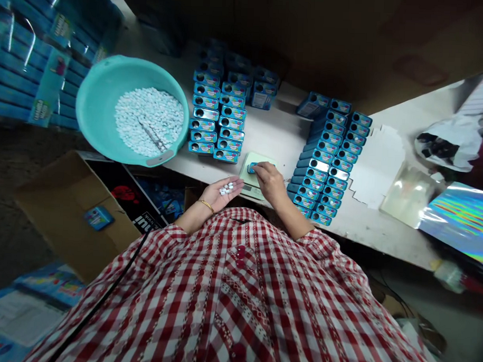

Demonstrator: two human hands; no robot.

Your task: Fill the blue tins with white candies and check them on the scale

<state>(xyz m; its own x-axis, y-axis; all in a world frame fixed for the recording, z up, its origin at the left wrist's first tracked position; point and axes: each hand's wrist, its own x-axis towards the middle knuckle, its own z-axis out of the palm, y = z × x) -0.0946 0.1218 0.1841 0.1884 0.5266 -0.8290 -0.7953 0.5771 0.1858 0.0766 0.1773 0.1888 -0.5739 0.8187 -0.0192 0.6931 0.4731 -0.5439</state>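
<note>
My left hand [224, 193] is turned palm up and cupped, with several small white candies [227, 189] lying in it. It rests beside a pale digital scale [246, 187]. A small blue tin [250, 168] sits on the scale's platform, partly covered by my right hand [268, 177]. The right fingertips are pinched together at the tin's top. What they hold, if anything, is hidden. To the left, a turquoise basin [89, 112] contains a heap of white candies [143, 114] with a metal scoop [151, 135] lying in it.
Blue tins stand in rows behind the scale [230, 134] and to its right [319, 173]. Below the basin is an open cardboard box [62, 206]. Wrapped blue packs [27, 62] are stacked at far left. A shiny iridescent sheet [462, 220] lies at right.
</note>
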